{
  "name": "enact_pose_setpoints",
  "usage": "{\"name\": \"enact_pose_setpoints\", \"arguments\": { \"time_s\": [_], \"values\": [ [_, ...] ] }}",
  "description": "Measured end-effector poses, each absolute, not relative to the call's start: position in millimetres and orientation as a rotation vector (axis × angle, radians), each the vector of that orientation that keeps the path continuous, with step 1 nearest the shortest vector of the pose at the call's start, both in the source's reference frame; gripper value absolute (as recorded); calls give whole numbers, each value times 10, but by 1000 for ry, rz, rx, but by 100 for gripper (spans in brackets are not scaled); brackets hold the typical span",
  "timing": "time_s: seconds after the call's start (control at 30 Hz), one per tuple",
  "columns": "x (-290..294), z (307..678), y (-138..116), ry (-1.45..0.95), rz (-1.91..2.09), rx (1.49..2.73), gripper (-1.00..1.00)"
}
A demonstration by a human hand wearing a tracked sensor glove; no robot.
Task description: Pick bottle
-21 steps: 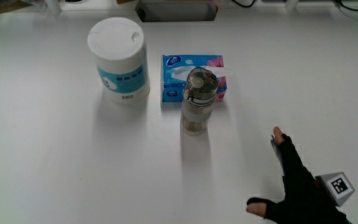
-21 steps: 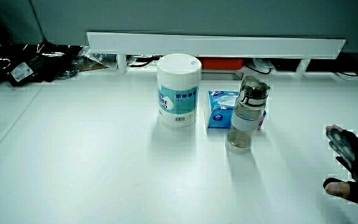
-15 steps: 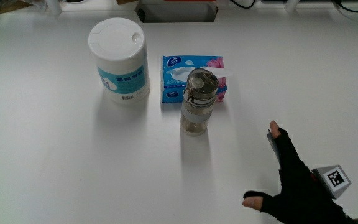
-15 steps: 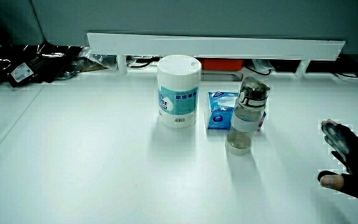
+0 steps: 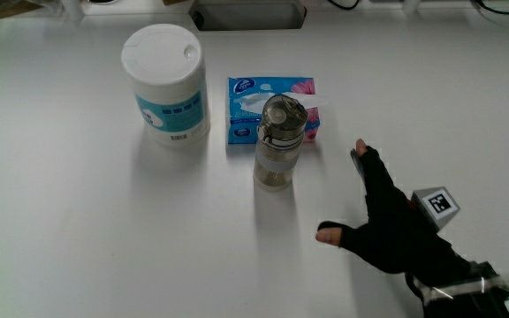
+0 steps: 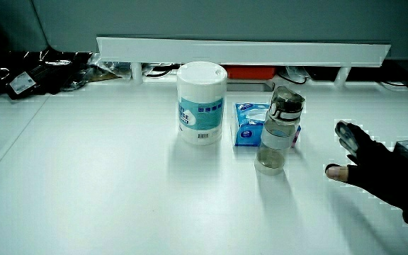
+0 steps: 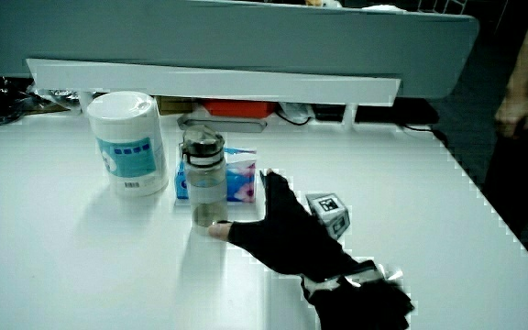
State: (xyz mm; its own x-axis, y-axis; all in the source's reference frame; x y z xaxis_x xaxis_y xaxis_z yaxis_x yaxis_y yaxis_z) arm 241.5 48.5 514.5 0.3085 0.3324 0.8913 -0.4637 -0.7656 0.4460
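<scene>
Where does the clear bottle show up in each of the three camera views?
Main view: bottle upright, touching the tissue pack's near edge.
Side view: bottle in front of the pack, hand beside it.
Side view: bottle just past the hand's thumb.
Shared landmark: white wipes canister.

A white wipes canister with a blue label stands upright on the white table, just beside a blue tissue pack lying flat.
</scene>
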Motion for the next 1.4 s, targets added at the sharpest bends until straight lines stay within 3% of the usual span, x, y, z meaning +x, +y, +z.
{"name": "enact_pose_setpoints", "arguments": {
  "time_s": [0.57,1.03,1.4],
  "values": [
    [1919,5457,135,-41,1561,1808,0],
    [1732,5740,8,35,1563,1798,0],
    [1662,5747,16,24,1610,1807,0]
  ]
}}
